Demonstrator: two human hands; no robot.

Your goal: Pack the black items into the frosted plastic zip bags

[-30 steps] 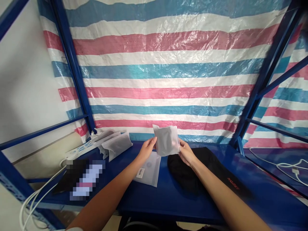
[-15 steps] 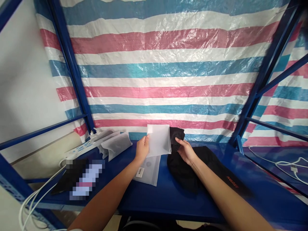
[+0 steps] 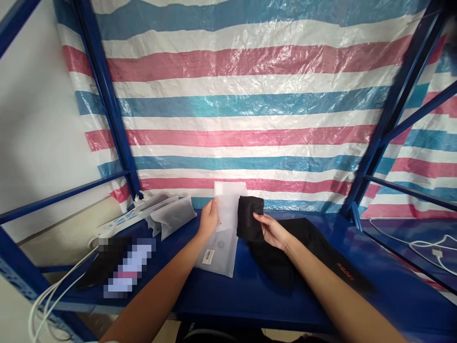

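Observation:
My left hand (image 3: 209, 218) is closed on the left edge of a frosted white plastic pouch (image 3: 228, 202), held upright. Folded black cloth (image 3: 249, 219) is pinched in my right hand (image 3: 274, 230), just right of the pouch and overlapping its edge. Below the pouch, a second frosted pouch (image 3: 223, 259) with a barcode label (image 3: 208, 257) lies flat on the blue tabletop (image 3: 214, 297). Black fabric with orange lettering (image 3: 321, 252) rests on the table beneath my right forearm. Whether the held cloth joins that fabric is hidden.
Several frosted pouches (image 3: 173, 216) stand at the back left beside a white power strip (image 3: 119, 224). Nearer lies a pixelated phone-like object (image 3: 128, 269) next to a black item (image 3: 107, 267). White cables hang at the left edge. Blue metal posts (image 3: 107, 105) flank the striped sheet (image 3: 250, 102).
The black cloth has come from behind the pouch to its front right side, with my right hand shifting slightly left. My left hand and the pouch have moved a little left.

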